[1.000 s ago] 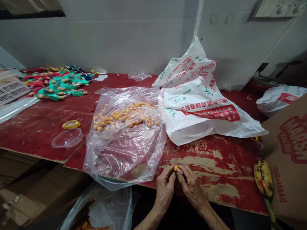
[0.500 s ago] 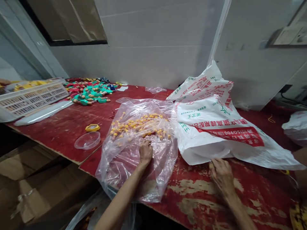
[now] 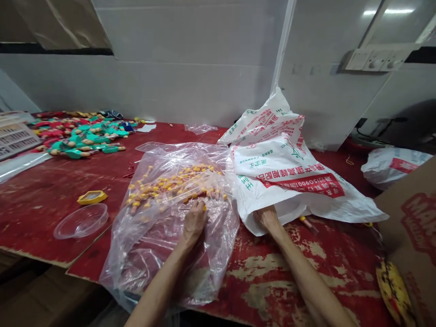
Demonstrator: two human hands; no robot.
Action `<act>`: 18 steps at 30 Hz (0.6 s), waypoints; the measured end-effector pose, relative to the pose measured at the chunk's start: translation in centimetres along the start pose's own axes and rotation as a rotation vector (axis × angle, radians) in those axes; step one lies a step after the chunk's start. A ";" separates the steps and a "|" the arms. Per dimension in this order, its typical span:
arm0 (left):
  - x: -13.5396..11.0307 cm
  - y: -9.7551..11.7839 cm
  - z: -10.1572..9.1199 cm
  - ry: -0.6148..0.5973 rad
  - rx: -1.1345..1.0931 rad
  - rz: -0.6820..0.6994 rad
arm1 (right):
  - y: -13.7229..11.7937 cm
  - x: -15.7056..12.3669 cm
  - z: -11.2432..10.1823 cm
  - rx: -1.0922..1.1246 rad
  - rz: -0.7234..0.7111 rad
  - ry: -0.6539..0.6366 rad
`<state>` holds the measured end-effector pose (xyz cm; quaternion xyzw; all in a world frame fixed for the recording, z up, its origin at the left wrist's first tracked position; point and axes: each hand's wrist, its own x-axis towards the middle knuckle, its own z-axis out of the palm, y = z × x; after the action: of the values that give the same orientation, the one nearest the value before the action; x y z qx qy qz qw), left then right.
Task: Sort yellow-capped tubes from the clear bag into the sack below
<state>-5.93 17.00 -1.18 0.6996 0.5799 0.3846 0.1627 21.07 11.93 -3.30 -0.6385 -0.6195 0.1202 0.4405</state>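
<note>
My left hand (image 3: 193, 221) is inside a clear plastic bag (image 3: 163, 254) lying open on the red table (image 3: 306, 268). Its fingers are curled down at the near edge of a heap of small yellow pieces (image 3: 170, 184) in that bag. My right hand (image 3: 267, 217) reaches under the open edge of a white printed plastic bag (image 3: 289, 172); its fingers are hidden inside. A small yellow and red piece (image 3: 307, 222) lies on the table just right of that hand.
A clear plastic bowl (image 3: 81, 220) and a yellow lid (image 3: 91, 197) sit at the left. Green and red toys (image 3: 81, 131) are piled at the back left beside a white crate (image 3: 13, 136). A cardboard box (image 3: 415, 218) and a banana (image 3: 395, 286) stand at the right.
One second ago both hands held a small piece together at the table's near edge. They parted: the left went into the clear bag, the right moved up into the white bag's opening.
</note>
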 end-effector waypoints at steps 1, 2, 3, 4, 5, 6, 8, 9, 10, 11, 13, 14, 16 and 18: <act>-0.9 0.2 -0.8 0.026 -0.009 -0.023 | -0.2 -0.8 -0.6 -0.023 0.036 0.001; -1.9 0.5 -1.5 0.056 -0.040 -0.057 | -0.4 -1.8 -1.2 -0.035 0.070 0.000; -3.1 0.9 -2.2 0.084 -0.116 -0.106 | -0.7 -2.9 -1.8 -0.041 0.099 -0.003; -4.3 1.5 -2.8 0.107 -0.243 -0.170 | -1.0 -4.1 -2.3 -0.031 0.128 -0.013; -5.6 2.3 -3.2 0.122 -0.417 -0.249 | -1.4 -5.4 -2.7 0.016 0.157 -0.033; -7.0 3.2 -3.5 0.123 -0.622 -0.337 | -1.9 -6.7 -3.1 0.106 0.192 -0.059; -9.7 5.4 -3.4 0.071 -1.007 -0.505 | -3.1 -9.1 -3.6 0.391 0.268 -0.106; -10.9 6.5 -3.1 0.025 -1.133 -0.569 | -3.8 -10.2 -3.7 0.548 0.307 -0.117; -12.1 7.6 -2.6 -0.022 -1.223 -0.627 | -4.5 -11.2 -3.9 0.683 0.345 -0.111; -13.2 8.6 -2.0 -0.067 -1.284 -0.679 | -5.1 -12.1 -4.0 0.777 0.379 -0.090; -14.9 10.1 -0.7 -0.115 -1.353 -0.773 | -6.1 -13.5 -4.3 0.870 0.434 -0.044; -15.6 10.6 -0.1 -0.116 -1.374 -0.815 | -6.5 -14.1 -4.5 0.878 0.453 -0.032; -16.6 11.2 0.9 -0.101 -1.405 -0.864 | -6.8 -15.0 -4.9 0.850 0.463 -0.036; -17.1 11.3 1.3 -0.079 -1.425 -0.869 | -6.9 -15.6 -5.3 0.782 0.449 -0.041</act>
<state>2.23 -1.80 -0.41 0.1562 0.4100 0.5374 0.7203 16.90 -5.34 -1.39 -0.5402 -0.3824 0.4502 0.5994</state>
